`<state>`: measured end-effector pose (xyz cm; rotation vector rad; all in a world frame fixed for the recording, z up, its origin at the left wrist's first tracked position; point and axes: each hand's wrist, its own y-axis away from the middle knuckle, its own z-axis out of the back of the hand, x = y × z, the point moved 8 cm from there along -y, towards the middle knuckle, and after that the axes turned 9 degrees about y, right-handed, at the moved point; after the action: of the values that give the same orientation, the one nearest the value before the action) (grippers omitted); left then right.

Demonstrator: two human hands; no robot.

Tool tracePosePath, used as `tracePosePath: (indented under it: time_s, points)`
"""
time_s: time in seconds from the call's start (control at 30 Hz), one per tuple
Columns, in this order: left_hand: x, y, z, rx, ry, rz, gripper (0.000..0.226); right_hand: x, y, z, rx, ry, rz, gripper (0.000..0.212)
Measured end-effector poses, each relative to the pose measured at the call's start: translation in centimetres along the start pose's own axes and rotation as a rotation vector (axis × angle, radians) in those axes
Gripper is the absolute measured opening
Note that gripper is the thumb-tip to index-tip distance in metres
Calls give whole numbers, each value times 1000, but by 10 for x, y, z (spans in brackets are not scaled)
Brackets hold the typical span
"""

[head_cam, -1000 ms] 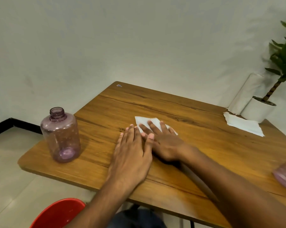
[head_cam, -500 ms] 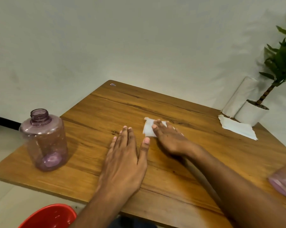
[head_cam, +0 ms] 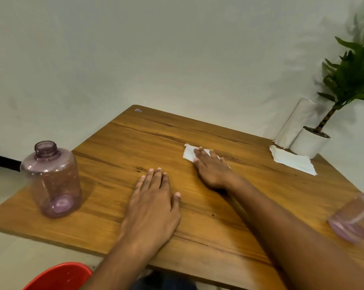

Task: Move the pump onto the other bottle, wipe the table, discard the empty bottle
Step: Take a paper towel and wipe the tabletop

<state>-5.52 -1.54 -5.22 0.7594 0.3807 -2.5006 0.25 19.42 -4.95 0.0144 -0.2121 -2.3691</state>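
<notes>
The right hand lies flat, fingers together and stretched out, pressing a folded white paper tissue against the brown wood-grain table; the fingers cover most of the tissue, so only its corner at 10 o'clock from the hand shows. The left hand rests palm down at 7 o'clock from the right one, open and flat with the thumb spread aside, gripping nothing.

At 9 o'clock from the left hand, near the table's edge, stands a clear purple plastic bottle with an open neck. It has no cap or pump, and looks empty: the base shows through the wall. At 4 o'clock from the right hand, a second clear purple bottle is cut off by the picture's edge and blurred; its top and contents cannot be made out, and no pump is visible.

At 2 o'clock, in the table's far corner, a round white pot holding a green leafy plant touches a white paper roll leaning on the wall. A loose white paper sheet lies in front of them. A red curved plastic object shows at the bottom edge, mostly out of view.

Counted: two hands, two bottles, one tissue, one sheet, one roll, one plant.
</notes>
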Motion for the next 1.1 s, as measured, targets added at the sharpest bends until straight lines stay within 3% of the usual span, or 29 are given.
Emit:
tracePosePath:
  time_s: [0.17, 0.3, 0.43, 0.63, 0.77, 0.9, 1.1]
  points:
    - [-7, 5, -2, 25, -83, -29, 68, -3, 128, -25, -48, 8, 144, 55]
    - [-9, 7, -1, 29, -97, -32, 68, -13, 154, -22, -14, -22, 156, 52]
    - [-9, 9, 0, 20, -78, -34, 69, -32, 92, -10, -31, -28, 103, 51]
    - [-6, 5, -3, 11, -55, -30, 69, -90, -57, 17, -10, -66, -150, 54]
    - [-1, 3, -5, 25, -54, -28, 69, -98, -89, 23, 20, -50, -208, 55]
    - [-2, 2, -3, 26, -66, -39, 69, -84, -49, 20, 48, -22, -158, 56]
    - [0, 5, -2, 50, -103, -52, 68, -57, 88, -13, 50, 17, 23, 55]
